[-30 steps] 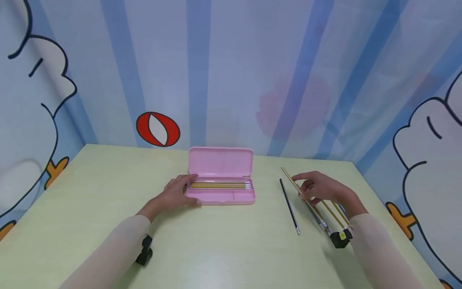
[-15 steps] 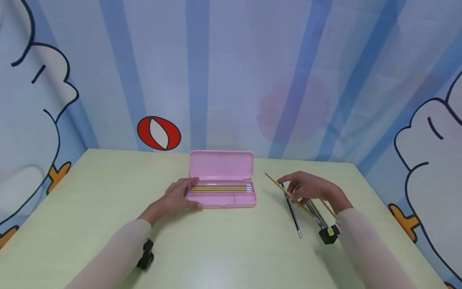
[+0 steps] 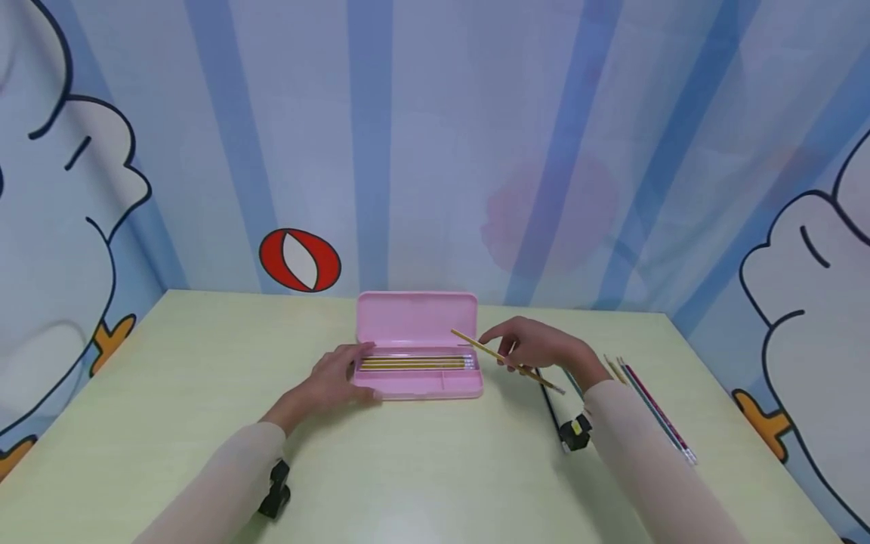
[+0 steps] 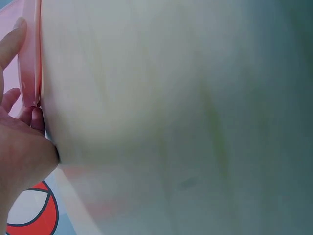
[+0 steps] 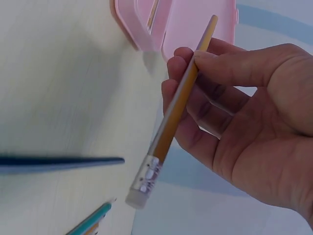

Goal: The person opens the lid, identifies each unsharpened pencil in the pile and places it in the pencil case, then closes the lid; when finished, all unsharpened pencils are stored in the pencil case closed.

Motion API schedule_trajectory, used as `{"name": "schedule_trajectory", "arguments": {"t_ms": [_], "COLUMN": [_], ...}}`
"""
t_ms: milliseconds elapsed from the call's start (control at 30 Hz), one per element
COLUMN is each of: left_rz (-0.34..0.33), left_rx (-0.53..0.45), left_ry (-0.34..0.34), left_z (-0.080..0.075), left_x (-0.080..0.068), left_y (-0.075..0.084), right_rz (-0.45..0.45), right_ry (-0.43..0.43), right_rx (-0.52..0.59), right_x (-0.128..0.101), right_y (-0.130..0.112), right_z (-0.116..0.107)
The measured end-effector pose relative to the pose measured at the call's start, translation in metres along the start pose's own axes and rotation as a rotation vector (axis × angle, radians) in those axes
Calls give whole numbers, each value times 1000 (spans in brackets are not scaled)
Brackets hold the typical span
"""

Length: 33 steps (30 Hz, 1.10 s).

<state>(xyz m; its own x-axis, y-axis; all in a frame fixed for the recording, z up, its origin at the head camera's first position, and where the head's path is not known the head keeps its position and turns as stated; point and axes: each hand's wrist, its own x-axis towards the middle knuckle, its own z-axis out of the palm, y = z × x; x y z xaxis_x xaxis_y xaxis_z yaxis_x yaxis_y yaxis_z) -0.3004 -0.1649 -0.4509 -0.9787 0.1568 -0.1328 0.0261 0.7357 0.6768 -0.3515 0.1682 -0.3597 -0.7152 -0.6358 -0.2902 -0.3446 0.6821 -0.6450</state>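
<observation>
A pink pencil case (image 3: 408,385) lies with its lid raised, and several yellow pencils (image 3: 414,364) lie side by side in its rear compartment. My left hand (image 3: 331,379) grips the case's left end, thumb at the front corner and fingers toward the back, as the left wrist view also shows in part. Just off the case's right end, my right hand (image 3: 537,344) pinches a yellow pencil (image 5: 176,110) between thumb and fingers. Its white eraser end tilts down toward the right, while the other end overlaps the lid in the head view.
A dark pencil (image 3: 549,404) lies on the table below the right hand. Further right, several pencils (image 3: 655,412), red and teal among them, lie partly behind the right sleeve (image 3: 632,446). A blue striped curtain (image 3: 435,151) hangs behind the table.
The right hand has moved left from the loose pencils to the case, carrying the yellow pencil. The left hand has kept its grip on the case.
</observation>
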Motion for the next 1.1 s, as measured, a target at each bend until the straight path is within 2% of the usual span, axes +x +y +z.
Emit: {"name": "schedule_trajectory", "arguments": {"t_ms": [267, 800, 1100], "left_rz": [10, 13, 15], "left_rx": [4, -4, 9], "left_ry": [9, 30, 42], "left_z": [-3, 3, 1], "left_x": [-3, 0, 0], "left_y": [1, -1, -1], "right_rz": [-99, -127, -137], "right_ry": [31, 47, 82], "right_rx": [-113, -101, -202], "right_x": [27, 66, 83], "right_y": [-20, -39, -47], "right_z": [12, 36, 48]}}
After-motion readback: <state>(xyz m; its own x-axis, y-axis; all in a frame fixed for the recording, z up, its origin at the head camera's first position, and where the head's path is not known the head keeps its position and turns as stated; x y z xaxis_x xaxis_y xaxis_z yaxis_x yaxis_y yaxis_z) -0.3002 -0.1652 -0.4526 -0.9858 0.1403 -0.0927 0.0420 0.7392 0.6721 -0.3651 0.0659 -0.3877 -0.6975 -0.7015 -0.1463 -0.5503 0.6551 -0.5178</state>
